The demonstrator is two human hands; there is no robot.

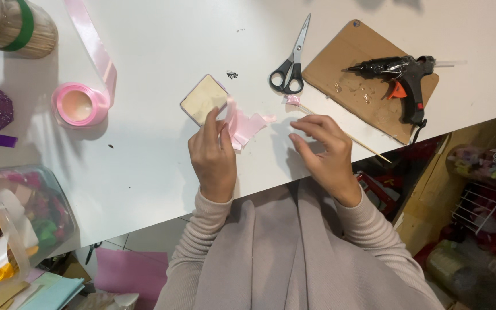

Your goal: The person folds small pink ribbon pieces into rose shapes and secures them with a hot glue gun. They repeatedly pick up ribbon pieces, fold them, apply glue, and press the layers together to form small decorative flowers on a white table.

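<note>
The left hand [212,158] rests near the table's [162,69] near edge, its fingers pinched on folded pink ribbon pieces [243,126] that lie on the table, touching a small cream pad [204,99] with a lilac rim. The right hand [325,154] hovers just right of the ribbon pieces, fingers curled narrow; whether they hold anything cannot be told. A thin wooden stick [351,138] with a pink bit at its tip runs under this hand. Scissors [291,63] lie behind, beside a cardboard sheet [340,63] carrying a black glue gun [400,74]. A ribbon roll [78,104] sits toward the left edge, with a jar of sticks [12,26] at the far left corner.
</note>
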